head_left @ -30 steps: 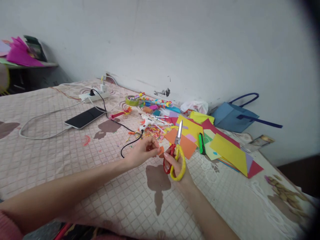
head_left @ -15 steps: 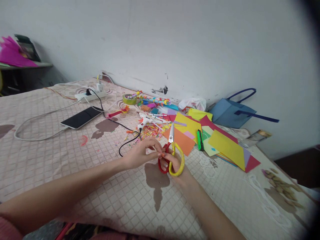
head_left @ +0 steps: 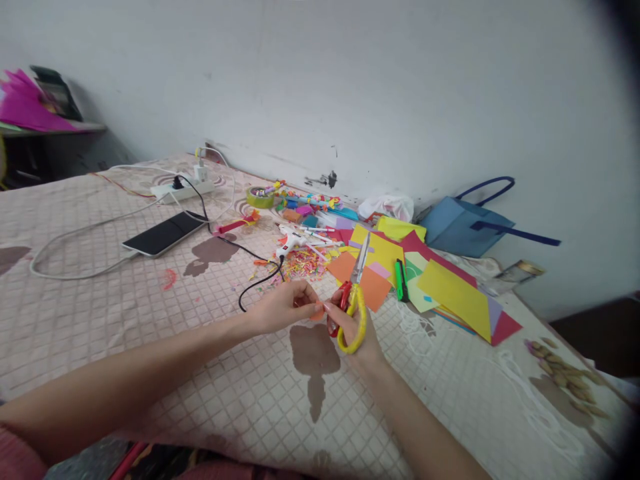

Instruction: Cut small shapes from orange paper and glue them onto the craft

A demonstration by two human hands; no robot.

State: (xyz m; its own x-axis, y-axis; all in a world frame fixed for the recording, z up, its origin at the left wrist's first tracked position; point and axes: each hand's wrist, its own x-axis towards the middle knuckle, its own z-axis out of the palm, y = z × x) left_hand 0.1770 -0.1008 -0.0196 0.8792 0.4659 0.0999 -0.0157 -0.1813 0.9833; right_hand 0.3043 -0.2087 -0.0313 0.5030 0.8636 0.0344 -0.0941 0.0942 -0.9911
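Observation:
My left hand (head_left: 289, 307) is closed, its thumb and fingertips pinching a small orange paper piece (head_left: 317, 312). Close beside it, my right hand (head_left: 361, 339) is closed with scissors (head_left: 358, 273) in it, one handle red and the other yellow, the blades pointing away from me and looking closed. The right thumb and fingertip also meet at the edge of the orange piece. Both hands are above the patterned tablecloth (head_left: 240, 400). Just beyond them are a white glue gun (head_left: 290, 241) and scattered paper bits (head_left: 305, 264).
Coloured paper sheets (head_left: 453, 293) and a green cutter (head_left: 401, 280) lie to the right. A blue bag (head_left: 463, 227) stands against the wall. On the left are a phone (head_left: 165, 233), a power strip (head_left: 183, 191) and loose cables. White string (head_left: 530, 393) lies at the right.
The scissors have tilted to the right in my right hand, and their handles have turned closer together. More of the orange paper piece now shows between my fingertips.

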